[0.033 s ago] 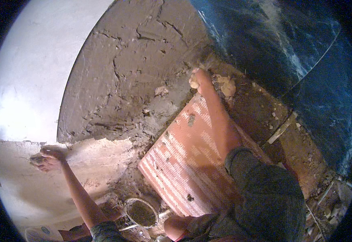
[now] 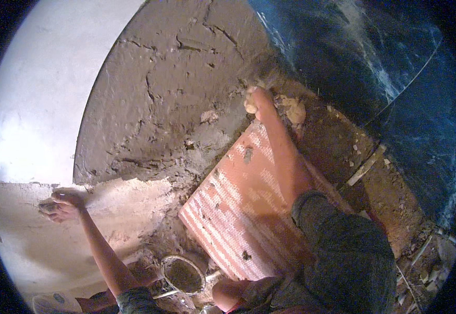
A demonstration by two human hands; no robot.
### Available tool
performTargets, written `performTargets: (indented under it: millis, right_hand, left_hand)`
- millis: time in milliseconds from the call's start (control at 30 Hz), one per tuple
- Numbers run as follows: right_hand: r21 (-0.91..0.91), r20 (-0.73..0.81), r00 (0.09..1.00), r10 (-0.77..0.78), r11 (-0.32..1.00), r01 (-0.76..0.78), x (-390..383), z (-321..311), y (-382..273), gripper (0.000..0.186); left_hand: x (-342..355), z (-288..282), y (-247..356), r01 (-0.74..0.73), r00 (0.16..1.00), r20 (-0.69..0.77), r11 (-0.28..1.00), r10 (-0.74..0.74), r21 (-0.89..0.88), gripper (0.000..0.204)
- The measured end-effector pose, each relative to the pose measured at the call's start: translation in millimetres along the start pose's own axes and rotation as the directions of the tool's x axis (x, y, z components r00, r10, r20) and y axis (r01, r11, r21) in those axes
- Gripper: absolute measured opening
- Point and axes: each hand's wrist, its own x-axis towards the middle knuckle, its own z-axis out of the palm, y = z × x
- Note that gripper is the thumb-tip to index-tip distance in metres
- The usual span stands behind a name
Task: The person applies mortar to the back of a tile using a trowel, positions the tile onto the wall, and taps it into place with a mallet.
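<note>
My left hand (image 2: 65, 208) is at the lower edge of the white wall surface (image 2: 34, 131), its fingers curled round something dark that I cannot make out. My right hand (image 2: 256, 104) is closed at the top corner of a large pinkish, grid-textured tile (image 2: 228, 193), beside rough wet grey mortar (image 2: 160, 78). What lies in its fingers is unclear. A crumbly pale lump (image 2: 293, 110) sits just right of that hand, and my right forearm crosses the tile.
A mortar-crusted bucket (image 2: 183, 275) stands low in the middle. Dark blue veined panels (image 2: 411, 131) fill the right side, edged by a dirty ledge (image 2: 358, 152) with a pale strip. Rubble (image 2: 426, 267) lies at the lower right. My knee shows at the bottom.
</note>
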Motion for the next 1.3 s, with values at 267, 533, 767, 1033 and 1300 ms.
performTargets:
  millis: [267,533,767,1033,1300]
  right_hand:
    - [-0.263,-0.048,0.997,-0.062,0.964,0.047,-93.3,60.1,19.9,0.028]
    - [0.159,-0.011,0.953,0.303,0.941,-0.298,-131.8,38.4,57.7,0.028]
    - [-0.149,0.071,0.997,0.013,0.989,-0.002,-122.0,73.1,55.8,0.025]
    - [-0.535,0.414,0.910,0.031,0.817,0.216,-304.0,45.2,115.4,0.044]
    - [-0.821,0.570,0.605,0.556,0.357,0.445,-407.9,-36.6,156.1,0.031]
  left_hand:
    - [-10.5,3.0,17.9,0.110,0.990,0.082,0.994,-0.112,0.026,0.092]
    - [-5.6,53.1,-100.2,-0.334,0.940,-0.029,0.932,0.341,0.138,0.057]
    - [-22.0,31.9,-6.1,0.123,0.991,0.065,0.987,-0.117,-0.107,0.083]
    - [-10.0,14.2,-3.1,-0.012,0.996,0.085,0.982,0.028,-0.189,0.077]
    - [-124.6,-193.2,-102.1,0.467,0.630,0.776,0.804,-0.011,-0.368,0.056]
